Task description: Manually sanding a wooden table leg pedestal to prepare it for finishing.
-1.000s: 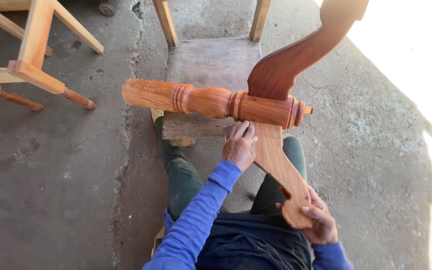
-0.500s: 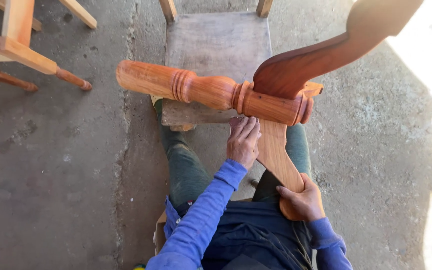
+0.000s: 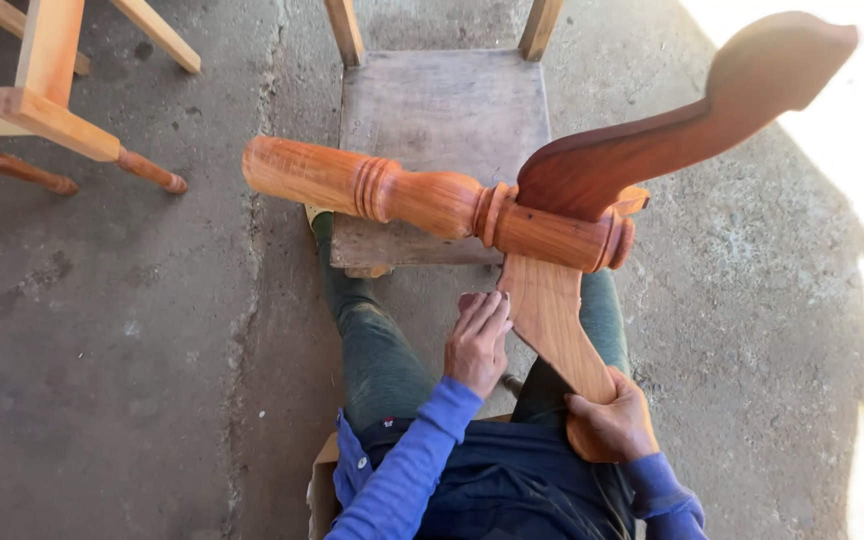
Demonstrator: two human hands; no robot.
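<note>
Nearest, the right hand (image 3: 614,422) is clamped around the rounded near end of a curved wooden leg (image 3: 552,320), which rises from the person's lap. Just left of it, the left hand (image 3: 477,340) lies with fingers together and flat against the leg's left edge, not gripping. The leg joins a turned wooden column (image 3: 432,200) that lies crosswise above the knees, its plain end pointing left. A second, darker curved leg (image 3: 672,130) sweeps from the column up to the far right. Beyond stands a worn grey wooden stool (image 3: 442,110) on the concrete floor (image 3: 132,350). At far left is a pale wooden furniture frame (image 3: 52,90).
</note>
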